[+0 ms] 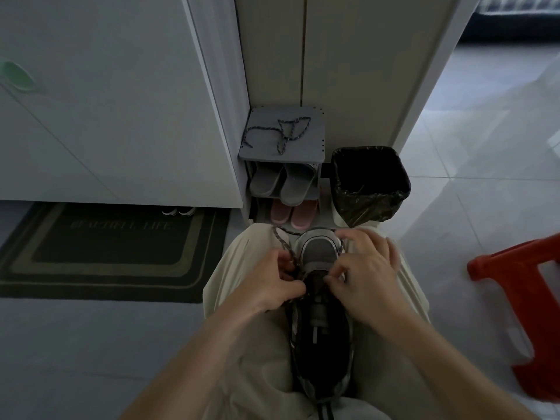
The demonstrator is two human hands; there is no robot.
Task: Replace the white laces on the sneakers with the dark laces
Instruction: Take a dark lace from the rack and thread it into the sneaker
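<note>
As the left hand works beside the tongue, what has it got hold of? (Reader)

Its fingers are curled round the dark lace, which loops out past the toe of the sneaker and back toward the eyelets. (Legend)

And the right hand? (Reader)

Thumb and forefinger pinch together at the right eyelet row, apparently on the lace's other strand. The remaining fingers spread loosely over the toe. The sneaker lies on the person's lap, toe pointing away from the body, between both forearms. No white lace shows on it, so threading seems under way near the lowest eyelets. (Legend)

How is this step done well? (Reader)

Judging from the pose, one hand should steady the upper while the other feeds the tip through, entering each eyelet from the same side. Both strands should be drawn to equal length before crossing, and the slack loop kept off the fingers so it cannot snag. The round speckled cord may twist and should be smoothed at each pass. (Legend)

What lies beyond? (Reader)

A second dark lace rests on top of the shoe rack, well ahead of the knees. A bin lined with a black bag stands just to the rack's right. (Legend)
</note>
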